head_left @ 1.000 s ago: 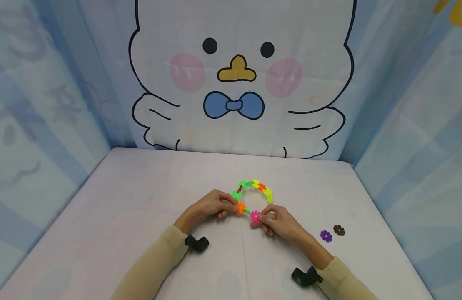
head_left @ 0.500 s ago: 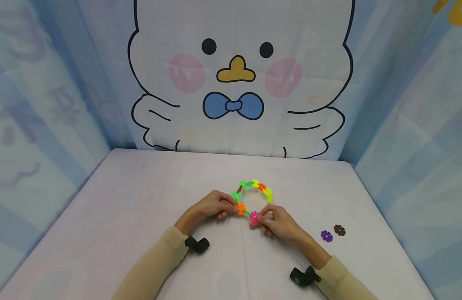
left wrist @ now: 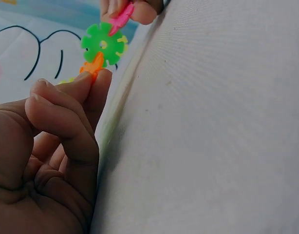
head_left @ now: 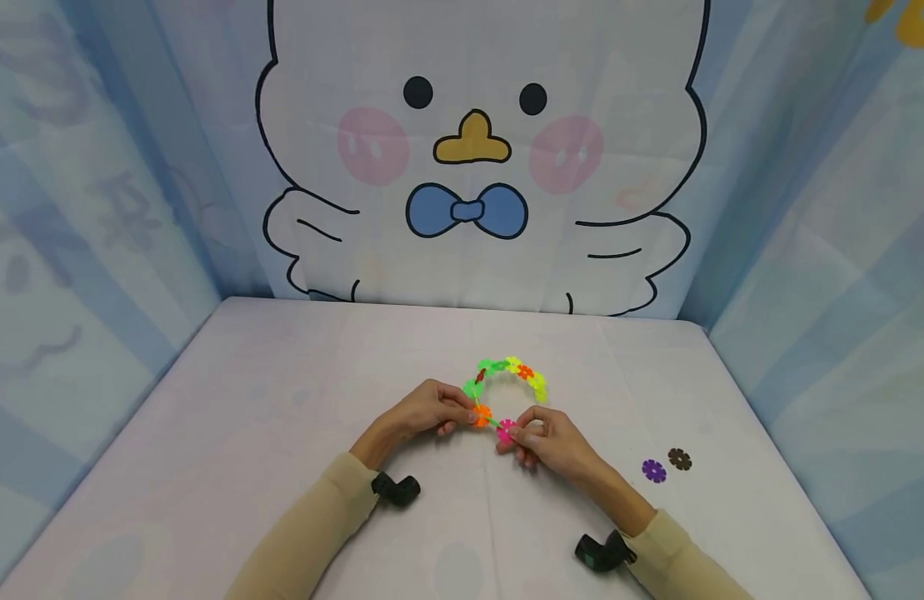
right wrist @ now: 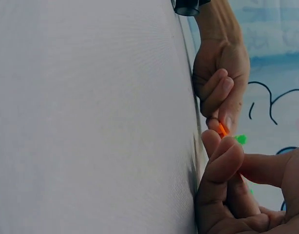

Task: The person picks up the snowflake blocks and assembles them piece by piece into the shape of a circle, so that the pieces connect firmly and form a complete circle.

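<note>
A curved chain of interlocking flower discs (head_left: 487, 366), in green, red, yellow and orange, arcs across the white table in the head view. At its near left end, my left hand (head_left: 432, 407) pinches an orange disc (head_left: 482, 417) between thumb and index finger. A green disc (left wrist: 102, 44) is slotted into the orange one, seen broadside in the left wrist view. My right hand (head_left: 557, 443) pinches a pink flower disc (head_left: 504, 432) at the green disc's other edge. The yellow end (head_left: 540, 392) of the arc lies beyond the right fingers, apart from the pink disc.
A purple disc (head_left: 654, 471) and a brown disc (head_left: 680, 459) lie side by side on the table (head_left: 342, 358), right of my right hand. Printed curtains (head_left: 821, 250) enclose the back and sides. Each wrist wears a black camera (head_left: 397, 490).
My right hand and the pink disc have shifted slightly left, toward the orange disc. The arc's yellow end has tipped a little away and right. My left hand stays nearly still.
</note>
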`<control>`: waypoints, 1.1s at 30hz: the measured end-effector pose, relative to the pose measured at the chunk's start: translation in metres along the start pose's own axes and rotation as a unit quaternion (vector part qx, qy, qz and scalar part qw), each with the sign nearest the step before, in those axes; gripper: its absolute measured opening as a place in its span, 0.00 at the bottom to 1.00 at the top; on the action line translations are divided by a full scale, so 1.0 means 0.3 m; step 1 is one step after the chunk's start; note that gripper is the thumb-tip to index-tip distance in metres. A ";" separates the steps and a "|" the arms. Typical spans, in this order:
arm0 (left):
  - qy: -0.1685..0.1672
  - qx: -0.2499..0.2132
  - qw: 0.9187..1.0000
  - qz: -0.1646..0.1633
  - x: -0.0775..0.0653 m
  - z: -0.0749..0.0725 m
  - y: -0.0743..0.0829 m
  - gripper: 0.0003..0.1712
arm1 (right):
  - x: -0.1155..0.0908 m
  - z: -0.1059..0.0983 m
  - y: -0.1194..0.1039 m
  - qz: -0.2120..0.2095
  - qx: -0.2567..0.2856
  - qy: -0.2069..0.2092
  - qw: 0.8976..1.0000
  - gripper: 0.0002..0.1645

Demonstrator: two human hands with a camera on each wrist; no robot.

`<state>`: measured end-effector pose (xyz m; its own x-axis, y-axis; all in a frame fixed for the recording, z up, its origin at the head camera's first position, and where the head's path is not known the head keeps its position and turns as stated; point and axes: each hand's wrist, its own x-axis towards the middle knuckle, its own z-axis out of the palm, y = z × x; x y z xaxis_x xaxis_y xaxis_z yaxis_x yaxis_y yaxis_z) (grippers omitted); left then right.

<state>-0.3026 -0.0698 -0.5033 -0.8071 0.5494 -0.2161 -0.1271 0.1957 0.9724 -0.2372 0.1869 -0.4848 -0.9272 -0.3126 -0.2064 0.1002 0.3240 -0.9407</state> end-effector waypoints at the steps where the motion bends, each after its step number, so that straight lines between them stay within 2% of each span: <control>1: 0.000 0.001 1.000 0.002 0.000 0.001 0.001 0.12 | 0.000 -0.001 -0.002 0.004 -0.002 0.006 1.000 0.10; 6: 0.007 0.003 1.000 0.005 0.000 0.002 0.000 0.11 | 0.000 -0.006 -0.004 0.009 -0.023 0.039 0.999 0.11; 11: 0.014 -0.020 1.000 0.006 -0.001 0.002 -0.003 0.13 | 0.002 -0.008 -0.002 0.002 -0.024 0.048 0.999 0.11; 14: 0.013 -0.029 0.999 0.004 -0.002 0.001 -0.003 0.13 | 0.010 -0.004 -0.001 -0.011 -0.008 0.052 0.999 0.12; 20: -0.018 0.003 1.000 0.004 -0.003 0.004 0.003 0.10 | 0.028 0.028 -0.011 -0.021 0.044 0.054 0.997 0.16; 26: -0.027 0.002 1.000 0.001 -0.006 0.010 0.006 0.10 | 0.036 0.052 -0.018 -0.032 0.058 0.044 0.997 0.15; 33: -0.032 0.005 0.999 -0.004 -0.005 0.013 0.008 0.12 | 0.036 0.057 -0.023 -0.022 0.061 0.048 0.997 0.12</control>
<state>-0.2993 -0.0671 -0.5011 -0.7678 0.5982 -0.2294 -0.1280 0.2077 0.9698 -0.2416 0.1659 -0.4851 -0.9615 -0.2348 -0.1426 0.0958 0.1997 -0.9752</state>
